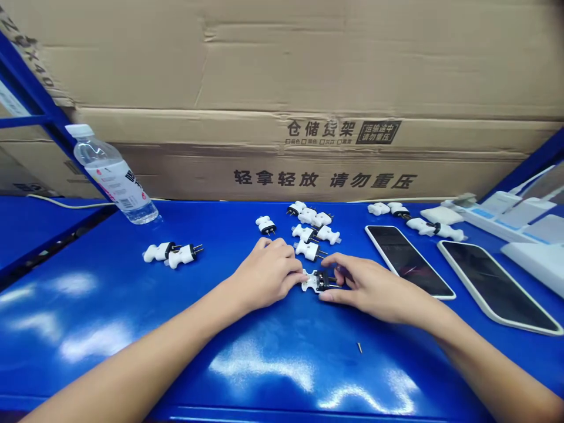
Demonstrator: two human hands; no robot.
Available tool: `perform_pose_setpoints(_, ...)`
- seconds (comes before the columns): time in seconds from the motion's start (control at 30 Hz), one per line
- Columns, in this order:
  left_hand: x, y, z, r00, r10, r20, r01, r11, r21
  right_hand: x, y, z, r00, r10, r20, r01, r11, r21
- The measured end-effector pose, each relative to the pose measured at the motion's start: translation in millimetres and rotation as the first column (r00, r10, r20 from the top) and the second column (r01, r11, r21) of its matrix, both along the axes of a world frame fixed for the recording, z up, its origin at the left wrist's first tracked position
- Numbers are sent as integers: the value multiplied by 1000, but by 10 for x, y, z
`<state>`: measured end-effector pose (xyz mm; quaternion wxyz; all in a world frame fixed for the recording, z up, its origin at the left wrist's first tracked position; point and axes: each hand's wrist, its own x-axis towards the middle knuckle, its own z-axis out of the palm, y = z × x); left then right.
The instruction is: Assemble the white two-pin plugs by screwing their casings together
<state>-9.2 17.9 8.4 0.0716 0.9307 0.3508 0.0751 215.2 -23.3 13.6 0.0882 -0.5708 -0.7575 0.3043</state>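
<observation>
**Fig. Two-pin plug held between both hands on a blue shelf**

We see the left hand (267, 275) and right hand (374, 288) meeting over a white two-pin plug (314, 281), which rests on the blue metal shelf (273, 376). The right grip pinches the plug's black middle between thumb and fingers. The left grip is curled against the plug's white end, and we cannot tell whether it clenches. Loose white plugs (308, 235) lie just beyond, with two more (171, 254) well to the left. Two dark glass panels (409, 261) in white frames lie to the right. A loose metal pin (359, 348) lies nearer us.
</observation>
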Motion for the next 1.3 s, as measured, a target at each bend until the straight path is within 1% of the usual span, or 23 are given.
perform_pose_setpoints(0.1,-38,33,28,998,-21,51,20,1000,6,117,-5,104,996,-68,-63,65,997,-49)
perform_pose_setpoints(0.2,-96,88,101,997,-27,72,28,1000,-3,256,-3,225,967,-112,-229,98,993,-72)
perform_pose_setpoints(0.27,-147,128,155,999,24,32,-24,999,23,310,-4,287,915,-145,-377,119,989,-93)
perform_pose_setpoints(0.33,-209,165,195,993,112,-43,-110,992,58,316,-12,322,854,-183,-487,144,983,-116)
perform_pose_setpoints(0.4,-277,197,216,976,182,-121,-175,982,64,282,-25,329,818,-180,-547,137,983,-119)
perform_pose_setpoints(0.43,-310,209,220,969,196,-153,-190,980,52,256,-33,325,810,-165,-562,122,986,-114)
perform_pose_setpoints(0.53,-376,231,226,961,186,-205,-194,981,-19,175,-51,301,802,-110,-588,72,994,-87)
perform_pose_setpoints(0.63,-379,232,228,962,176,-207,-193,979,-65,120,-57,280,792,-91,-604,43,995,-93)
perform_pose_setpoints(0.8,-347,231,214,973,165,-160,-174,984,-47,91,-63,275,783,-82,-617,13,993,-116)
perform_pose_setpoints(0.97,-364,244,197,966,172,-192,-184,982,-47,71,-97,310,800,-90,-593,19,992,-125)
perform_pose_setpoints(1.03,-363,250,184,969,153,-196,-165,985,-48,68,-109,320,811,-90,-578,23,992,-121)
perform_pose_setpoints(1.17,-344,257,156,986,87,-143,-96,994,-53,86,-112,325,823,-90,-560,36,994,-107)
perform_pose_setpoints(1.3,-317,222,167,998,59,-20,-61,991,-120,119,-100,325,815,-115,-568,91,993,-71)
